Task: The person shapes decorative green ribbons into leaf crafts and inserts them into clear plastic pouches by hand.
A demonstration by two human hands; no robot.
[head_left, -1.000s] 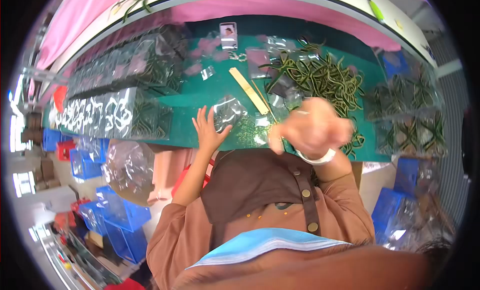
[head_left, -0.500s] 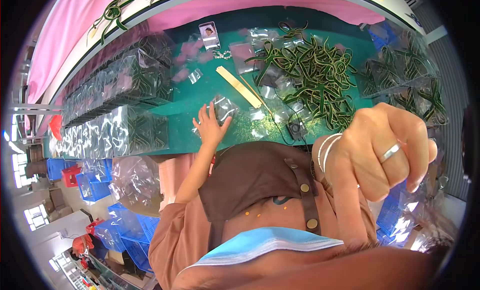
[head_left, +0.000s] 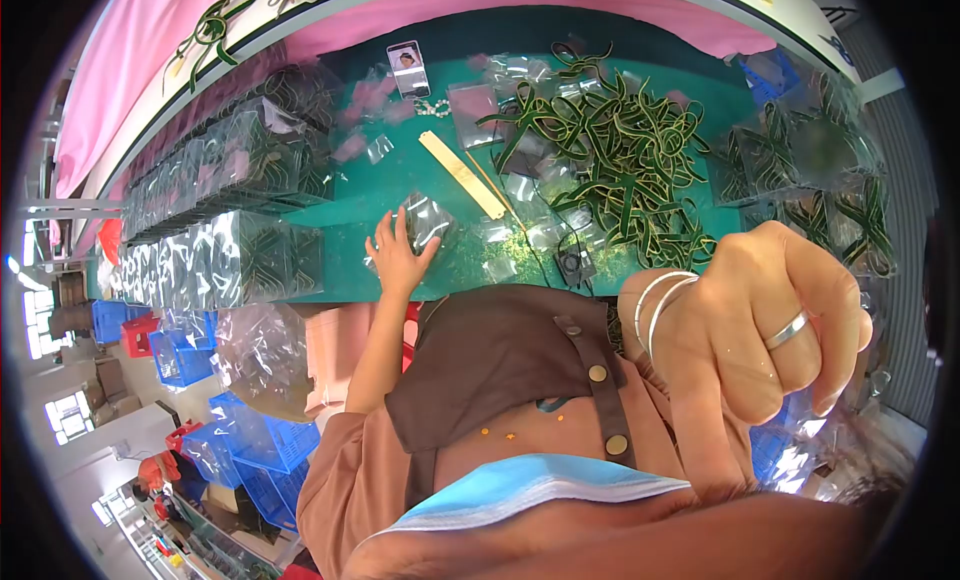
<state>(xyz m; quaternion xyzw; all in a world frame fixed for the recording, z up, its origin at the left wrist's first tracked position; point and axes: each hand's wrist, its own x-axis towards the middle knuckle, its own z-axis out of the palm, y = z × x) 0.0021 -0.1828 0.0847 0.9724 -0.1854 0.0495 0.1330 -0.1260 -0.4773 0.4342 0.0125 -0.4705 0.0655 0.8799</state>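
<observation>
My left hand (head_left: pixel 402 258) rests on the green table (head_left: pixel 350 210) with its fingers spread, touching the edge of a clear plastic packet (head_left: pixel 428 220). Close to the camera at the right is my right hand (head_left: pixel 765 325), raised, with bracelets and a ring. Its fingers are curled, and what they hold, if anything, is hidden. Beyond it lies a tangled heap of green cords with gold edges (head_left: pixel 640 170). A flat yellowish strip (head_left: pixel 462 175) and a thin stick (head_left: pixel 495 190) lie between the packet and the heap. A small black device (head_left: pixel 575 262) with a cable sits near the table's front edge.
Rows of filled clear packets (head_left: pixel 230 170) stand at the left, others (head_left: pixel 800 160) at the right. A phone (head_left: pixel 408 70) and a beaded string (head_left: pixel 432 108) lie at the back. Blue crates (head_left: pixel 265 435) stand on the floor, lower left. A person (head_left: pixel 160 472) is in the far background.
My right hand has moved from over the table's front to close before the camera at the right. My left hand stays by the packet. The view has shifted.
</observation>
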